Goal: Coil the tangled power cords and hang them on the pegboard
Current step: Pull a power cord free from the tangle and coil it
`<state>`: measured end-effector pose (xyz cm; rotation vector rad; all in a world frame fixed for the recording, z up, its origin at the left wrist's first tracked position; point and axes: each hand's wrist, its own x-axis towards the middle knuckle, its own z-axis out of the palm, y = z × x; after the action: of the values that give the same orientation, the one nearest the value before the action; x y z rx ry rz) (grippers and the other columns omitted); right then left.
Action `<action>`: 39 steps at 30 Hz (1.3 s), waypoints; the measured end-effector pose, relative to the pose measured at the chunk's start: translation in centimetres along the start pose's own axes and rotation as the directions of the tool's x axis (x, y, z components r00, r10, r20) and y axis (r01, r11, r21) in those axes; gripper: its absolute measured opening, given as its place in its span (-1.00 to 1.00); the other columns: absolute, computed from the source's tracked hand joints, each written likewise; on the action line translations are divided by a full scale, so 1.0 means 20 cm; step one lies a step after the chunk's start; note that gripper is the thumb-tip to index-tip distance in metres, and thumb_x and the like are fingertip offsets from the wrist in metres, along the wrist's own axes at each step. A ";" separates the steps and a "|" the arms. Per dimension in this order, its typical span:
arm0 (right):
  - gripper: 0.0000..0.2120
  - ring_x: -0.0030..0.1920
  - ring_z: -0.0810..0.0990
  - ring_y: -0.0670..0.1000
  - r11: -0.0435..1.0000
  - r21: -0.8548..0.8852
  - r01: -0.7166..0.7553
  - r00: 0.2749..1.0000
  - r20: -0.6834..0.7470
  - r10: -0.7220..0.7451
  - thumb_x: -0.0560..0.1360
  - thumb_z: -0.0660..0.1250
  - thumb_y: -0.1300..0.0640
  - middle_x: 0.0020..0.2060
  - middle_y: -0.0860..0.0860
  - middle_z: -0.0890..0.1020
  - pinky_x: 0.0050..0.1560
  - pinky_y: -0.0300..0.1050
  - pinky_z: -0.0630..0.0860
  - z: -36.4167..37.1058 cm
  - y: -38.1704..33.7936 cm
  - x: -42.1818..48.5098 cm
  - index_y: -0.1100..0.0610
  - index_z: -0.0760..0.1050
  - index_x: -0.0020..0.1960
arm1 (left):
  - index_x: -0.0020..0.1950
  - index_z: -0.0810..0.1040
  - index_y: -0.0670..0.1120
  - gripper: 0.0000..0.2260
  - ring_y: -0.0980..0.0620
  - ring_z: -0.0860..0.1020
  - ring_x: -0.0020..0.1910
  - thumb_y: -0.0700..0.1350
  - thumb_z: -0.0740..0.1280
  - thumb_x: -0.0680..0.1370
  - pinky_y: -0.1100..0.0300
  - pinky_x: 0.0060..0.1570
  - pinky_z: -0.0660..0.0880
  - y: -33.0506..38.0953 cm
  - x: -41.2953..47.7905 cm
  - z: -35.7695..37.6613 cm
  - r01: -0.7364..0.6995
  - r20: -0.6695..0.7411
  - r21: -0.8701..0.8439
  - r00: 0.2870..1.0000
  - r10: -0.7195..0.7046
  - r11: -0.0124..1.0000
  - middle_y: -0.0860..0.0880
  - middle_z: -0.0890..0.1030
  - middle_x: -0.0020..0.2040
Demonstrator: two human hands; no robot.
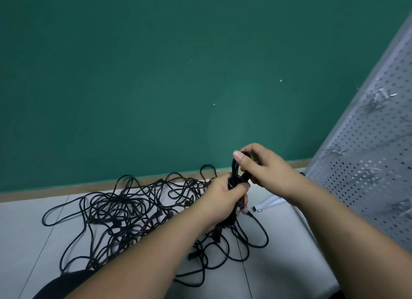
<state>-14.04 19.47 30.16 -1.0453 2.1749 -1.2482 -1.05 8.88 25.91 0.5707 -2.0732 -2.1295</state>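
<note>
Two bare arms reach out over a grey surface in front of a green wall. A thin brown strip runs where the two meet.

The left hand is wrapped tight around a bundle of black cord. Its fingers curl round the lower part. The right hand is just above it and pinches the top of the same bundle, with the thumb pressed on the top loop. The two hands are very close, almost touching.

The bundle is held up off the surface. Its long side runs up and down, and its looped end points up toward the wall. Cord hangs from under the left hand down to the surface.

A big tangle of black cords lies spread out on the grey surface, to the left of the hands and below them. Its loops go every which way.

On the right stands the pegboard, pale grey and full of small holes. It looks tilted in this view. Shiny metal hooks stick out of it. A small white strip lies on the surface between the hands and the pegboard.
</note>
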 end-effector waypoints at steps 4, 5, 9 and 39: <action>-0.78 -0.25 0.54 -0.05 0.965 -0.262 -0.013 0.996 -0.093 -0.012 0.70 0.21 -0.15 -0.26 -0.08 0.62 -0.18 -0.14 0.44 0.01 0.03 -0.05 -0.09 0.52 -0.03 | 0.05 0.44 -0.14 -0.92 -0.13 0.71 -0.27 -0.17 0.30 0.70 0.05 -0.23 0.54 -0.02 -0.02 0.08 -0.019 0.095 0.088 0.995 0.011 0.996 -0.08 0.60 -0.26; -0.79 -0.24 0.54 -0.04 0.972 -0.236 -0.020 0.990 -0.137 -0.013 0.71 0.20 -0.05 -0.25 -0.08 0.62 -0.18 -0.14 0.43 0.03 0.05 -0.06 -0.10 0.55 -0.04 | 0.04 0.44 -0.15 -0.93 -0.11 0.72 -0.26 -0.18 0.30 0.69 0.03 -0.20 0.56 -0.02 -0.02 0.09 -0.049 0.089 0.122 0.995 0.038 0.991 -0.09 0.61 -0.26; -0.76 -0.22 0.54 -0.02 0.996 -0.094 0.004 0.954 -0.297 -0.032 0.72 0.22 0.06 -0.21 -0.04 0.65 -0.15 -0.09 0.46 0.04 0.13 -0.09 -0.07 0.59 -0.06 | 0.16 0.45 -0.18 -0.86 -0.02 0.65 -0.34 -0.14 0.32 0.69 0.07 -0.30 0.54 -0.02 -0.02 0.14 -0.088 0.068 0.175 0.995 0.077 0.981 -0.18 0.66 -0.25; -0.65 0.03 0.64 0.00 0.909 -0.115 -0.401 0.913 -0.132 0.386 0.58 0.33 -0.12 0.10 -0.04 0.58 0.03 0.04 0.62 0.32 0.87 -0.51 -0.13 0.39 0.33 | 0.18 0.65 -0.24 -0.83 -0.10 0.64 -0.06 -0.22 0.29 0.71 0.11 -0.10 0.53 -0.63 0.28 0.48 0.387 0.070 -0.252 0.922 -0.382 0.887 -0.19 0.70 -0.02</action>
<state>-10.31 29.28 11.81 -0.5502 2.4283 -0.9941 -7.35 16.69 12.46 0.9963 -1.7538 -2.5750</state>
